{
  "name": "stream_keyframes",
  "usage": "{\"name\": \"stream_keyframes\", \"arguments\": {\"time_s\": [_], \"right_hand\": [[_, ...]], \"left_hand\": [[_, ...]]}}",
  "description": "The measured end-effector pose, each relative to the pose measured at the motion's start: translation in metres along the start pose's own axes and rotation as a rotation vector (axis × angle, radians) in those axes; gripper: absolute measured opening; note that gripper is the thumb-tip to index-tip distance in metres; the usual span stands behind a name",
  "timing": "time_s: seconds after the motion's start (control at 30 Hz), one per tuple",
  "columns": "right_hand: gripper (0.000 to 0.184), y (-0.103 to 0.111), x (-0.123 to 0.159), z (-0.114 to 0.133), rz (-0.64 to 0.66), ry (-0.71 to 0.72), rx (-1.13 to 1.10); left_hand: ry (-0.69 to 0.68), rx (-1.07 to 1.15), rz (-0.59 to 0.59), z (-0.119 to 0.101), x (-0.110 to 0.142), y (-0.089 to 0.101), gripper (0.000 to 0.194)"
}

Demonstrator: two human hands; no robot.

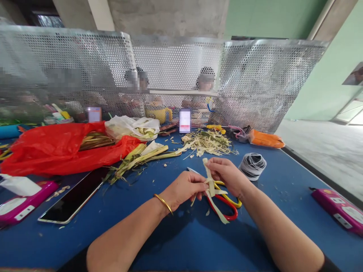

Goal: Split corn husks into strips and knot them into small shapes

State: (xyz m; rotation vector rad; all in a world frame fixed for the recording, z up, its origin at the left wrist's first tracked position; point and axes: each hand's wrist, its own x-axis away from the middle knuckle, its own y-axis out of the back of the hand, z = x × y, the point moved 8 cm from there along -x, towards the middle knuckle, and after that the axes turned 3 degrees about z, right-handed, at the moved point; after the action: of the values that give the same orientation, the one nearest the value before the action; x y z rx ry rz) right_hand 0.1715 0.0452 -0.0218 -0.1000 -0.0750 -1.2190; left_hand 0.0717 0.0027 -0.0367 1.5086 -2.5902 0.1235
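Observation:
Pale, flat plant-fibre strips cross one another between my two hands, their loose ends hanging down. My left hand, with a gold bangle at the wrist, pinches the strips where they cross. The fingers of my right hand are closed on the upper end of one upright strip. Beneath the strips lie scissors with one red and one yellow handle loop, partly covered by my hands. A spool of grey and white cord stands just beyond my right wrist.
A heap of fibre scraps lies ahead, stalks and a red plastic bag to the left. A dark phone lies near my left arm, a purple device at right. A perforated metal screen bounds the table's back; people sit behind it.

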Motion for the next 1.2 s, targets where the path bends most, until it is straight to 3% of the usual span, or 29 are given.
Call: {"name": "stream_keyframes", "arguments": {"time_s": [0.1, 0.23, 0.47, 0.63, 0.77, 0.93, 1.03, 1.2], "right_hand": [[0.028, 0.014, -0.002, 0.002, -0.159, 0.069, -0.030], [0.021, 0.020, 0.001, 0.005, -0.260, 0.086, -0.063], [0.021, 0.010, 0.005, 0.005, -0.241, 0.069, -0.106], [0.020, 0.006, 0.004, 0.001, -0.240, 0.072, -0.102], [0.022, 0.010, 0.003, 0.004, -0.298, 0.184, 0.098], [0.020, 0.012, 0.009, 0.021, -0.413, 0.380, 0.602], [0.017, 0.009, 0.012, 0.026, -0.436, 0.407, 0.759], [0.013, 0.004, 0.014, 0.028, -0.417, 0.395, 0.830]], "left_hand": [[0.032, 0.027, 0.026, 0.001, 0.000, -0.003, 0.014], [0.036, 0.088, -0.026, 0.001, -0.001, 0.001, 0.012], [0.021, 0.167, -0.097, 0.001, -0.001, 0.009, 0.030], [0.036, 0.163, -0.069, 0.002, 0.001, 0.007, 0.021], [0.075, 0.198, 0.025, 0.007, 0.001, 0.000, 0.020], [0.156, 0.232, 0.124, 0.014, 0.002, -0.007, 0.016], [0.169, 0.227, 0.116, 0.013, 0.002, -0.007, 0.014], [0.128, 0.159, 0.060, 0.011, 0.001, -0.005, 0.023]]}}
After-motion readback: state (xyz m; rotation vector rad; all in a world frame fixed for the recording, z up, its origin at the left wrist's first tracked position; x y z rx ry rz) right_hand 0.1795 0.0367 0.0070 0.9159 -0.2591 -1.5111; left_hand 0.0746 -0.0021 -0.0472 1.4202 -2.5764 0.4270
